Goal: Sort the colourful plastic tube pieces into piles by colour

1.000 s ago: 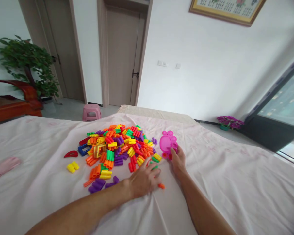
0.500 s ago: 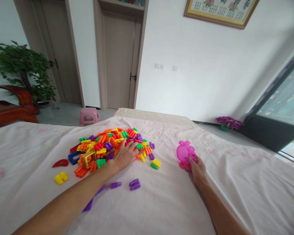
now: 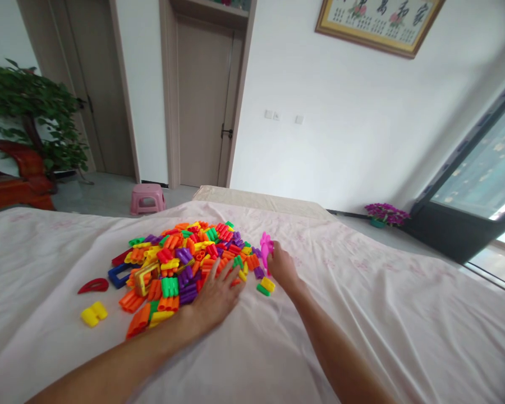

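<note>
Fingers [image 3: 272, 251] of the right hand [image 3: 284, 270] are clenched on the near-right side of a pink lobed piece [image 3: 265, 249]. Clock directions take 12 o'clock as straight away from the person.

Position: the pink lobed piece lies at 10 o'clock from the right palm, at the right-hand fringe of the block pile [image 3: 172, 241]. Its narrow profile faces the viewer, and its long axis runs close to a 12-to-6 line. Whether its lower end bears on the cloth-covered surface [image 3: 362, 325] cannot be determined.

Governing relation: the block pile extends at 9 o'clock from the pink lobed piece. A purple block [image 3: 258, 272] sits just beside the lower end of the piece, at 8 o'clock; contact between the two cannot be confirmed. A yellow-and-green block [image 3: 266, 285] lies at 6 o'clock, apart from the main pile.

Left hand [image 3: 216, 294]: fingers extended and spread, with no block seen clasped. The fingertips lie over the near-right edge of the block pile; contact appears likely. From these fingertips, the pink lobed piece is at 2 o'clock, clear of their reach as posed.

Proximity: the right hand is nearer to the pink lobed piece and the yellow-and-green block; the left hand is nearer to the main body of the pile.
</note>
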### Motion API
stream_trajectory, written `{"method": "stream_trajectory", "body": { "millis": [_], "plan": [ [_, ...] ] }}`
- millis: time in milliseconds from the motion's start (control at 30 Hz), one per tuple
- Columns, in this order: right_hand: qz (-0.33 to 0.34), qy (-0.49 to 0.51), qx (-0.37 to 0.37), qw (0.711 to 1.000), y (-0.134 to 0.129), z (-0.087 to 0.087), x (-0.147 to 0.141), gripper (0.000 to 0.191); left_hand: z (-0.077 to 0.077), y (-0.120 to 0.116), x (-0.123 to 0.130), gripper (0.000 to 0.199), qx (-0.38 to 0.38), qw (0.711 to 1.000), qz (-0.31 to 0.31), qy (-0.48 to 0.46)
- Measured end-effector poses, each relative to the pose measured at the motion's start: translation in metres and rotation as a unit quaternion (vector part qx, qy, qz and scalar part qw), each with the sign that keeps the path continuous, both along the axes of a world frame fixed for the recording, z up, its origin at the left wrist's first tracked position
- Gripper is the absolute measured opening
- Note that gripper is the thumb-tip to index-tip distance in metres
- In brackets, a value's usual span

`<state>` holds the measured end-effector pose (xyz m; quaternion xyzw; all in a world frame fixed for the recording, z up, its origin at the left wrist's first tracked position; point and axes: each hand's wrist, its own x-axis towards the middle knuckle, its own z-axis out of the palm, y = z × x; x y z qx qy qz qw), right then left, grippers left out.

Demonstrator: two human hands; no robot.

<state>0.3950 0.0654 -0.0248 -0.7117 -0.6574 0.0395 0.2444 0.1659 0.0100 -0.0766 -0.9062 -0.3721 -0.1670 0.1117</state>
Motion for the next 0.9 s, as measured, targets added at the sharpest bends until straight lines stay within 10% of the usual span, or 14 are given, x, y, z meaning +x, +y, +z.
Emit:
{"method": "stream_trajectory", "body": {
  "millis": [133, 267, 467, 600, 900],
  "plan": [
    [0.068, -0.030, -0.020, 0.997, 0.000, 0.010, -0.036, 0.035, 0.015, 0.030, -0.022, 0.030, 0.053, 0.999, 0.013, 0.007],
    [0.017, -0.014, -0.027, 0.999, -0.010, 0.016, -0.009, 0.038, 0.021, 0.020, -0.020, 0.024, 0.045, 0.995, 0.068, -0.058],
    [0.008, -0.013, -0.021, 1.000, -0.045, 0.007, 0.019, 0.037, 0.011, -0.019, 0.035, 0.033, 0.007, 0.987, -0.152, -0.042],
    [0.032, 0.118, 0.048, 0.991, -0.040, -0.006, 0.018, 0.034, 0.004, -0.006, 0.050, 0.036, 0.007, 0.988, -0.156, -0.018],
    [-0.071, 0.518, 0.096, 0.847, -0.020, -0.049, 0.036, 0.027, 0.015, 0.054, 0.030, 0.023, 0.071, 0.997, 0.019, 0.012]
  ]
}}
